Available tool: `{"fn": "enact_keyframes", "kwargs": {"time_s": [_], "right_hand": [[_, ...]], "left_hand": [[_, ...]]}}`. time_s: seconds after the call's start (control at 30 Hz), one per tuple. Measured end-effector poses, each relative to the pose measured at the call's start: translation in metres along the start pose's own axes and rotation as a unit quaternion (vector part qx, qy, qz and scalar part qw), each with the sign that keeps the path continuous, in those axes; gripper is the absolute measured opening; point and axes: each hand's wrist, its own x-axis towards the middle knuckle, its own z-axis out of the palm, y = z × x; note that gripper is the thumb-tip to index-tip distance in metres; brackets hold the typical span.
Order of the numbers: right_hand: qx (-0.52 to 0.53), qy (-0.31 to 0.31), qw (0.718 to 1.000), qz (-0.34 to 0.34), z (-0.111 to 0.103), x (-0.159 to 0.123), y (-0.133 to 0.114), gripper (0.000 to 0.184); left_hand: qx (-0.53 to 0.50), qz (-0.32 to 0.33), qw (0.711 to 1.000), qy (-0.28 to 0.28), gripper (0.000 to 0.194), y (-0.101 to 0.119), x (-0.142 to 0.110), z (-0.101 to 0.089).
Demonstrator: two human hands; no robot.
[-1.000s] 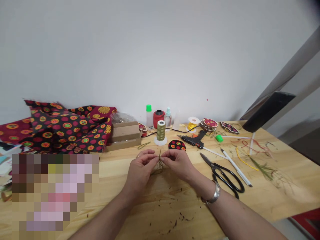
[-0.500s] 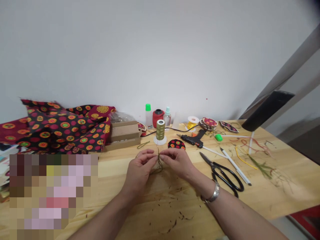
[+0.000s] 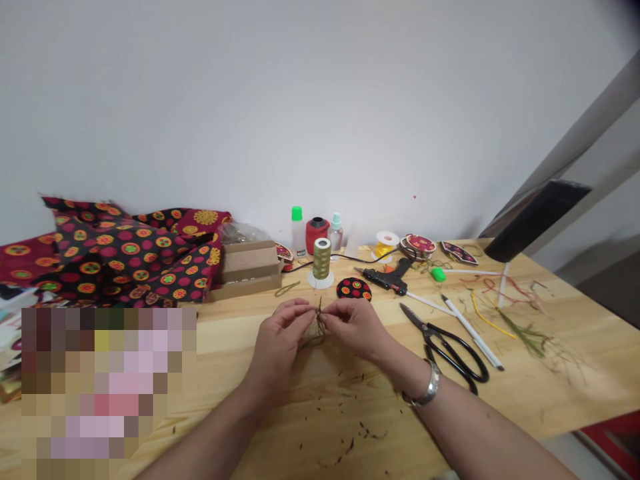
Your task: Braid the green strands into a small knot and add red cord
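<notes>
Both hands meet over the wooden table, pinching a small bundle of olive-green thread (image 3: 320,328) between thumbs and fingers. My left hand (image 3: 284,328) is closed on its left side; my right hand (image 3: 354,325), with a silver bracelet at the wrist, closes on it from the right. Loose strands hang below the fingertips towards the table. The exact knot or loop at the pinch is too small to make out. Just behind stands a spool of olive-green thread (image 3: 321,260). A round fabric-covered piece (image 3: 354,289) lies past my right fingers.
Black-handled scissors (image 3: 453,347), a white pen (image 3: 473,332) and a glue gun (image 3: 387,277) lie to the right. Patterned fabric (image 3: 130,250) and a cardboard box (image 3: 250,267) stand at the left. Cut threads (image 3: 530,337) lie at far right, dark scraps (image 3: 350,445) in front.
Both hands stay almost in place, still pinching the thread. The fingertips and strands have shifted very slightly; nothing else has visibly moved.
</notes>
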Motion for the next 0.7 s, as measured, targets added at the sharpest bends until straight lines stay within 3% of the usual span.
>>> {"fn": "enact_keyframes", "kwargs": {"time_s": [0.23,0.4,0.6,0.7], "right_hand": [[-0.028,-0.018,0.999,-0.013,0.0,-0.002,-0.004,0.02],[-0.016,-0.049,0.999,0.0,-0.003,-0.003,-0.01,0.01],[0.084,-0.159,0.983,-0.031,-0.011,-0.006,-0.016,0.009],[0.115,-0.246,0.962,-0.026,-0.018,-0.011,-0.023,0.007]], "left_hand": [[-0.028,-0.011,1.0,-0.008,0.019,-0.001,0.001,0.002],[-0.07,-0.042,0.997,0.001,0.019,0.0,0.0,0.001],[-0.145,-0.096,0.985,-0.006,0.022,0.001,0.002,-0.002],[-0.157,-0.097,0.983,0.003,0.021,0.0,0.006,-0.004]]}}
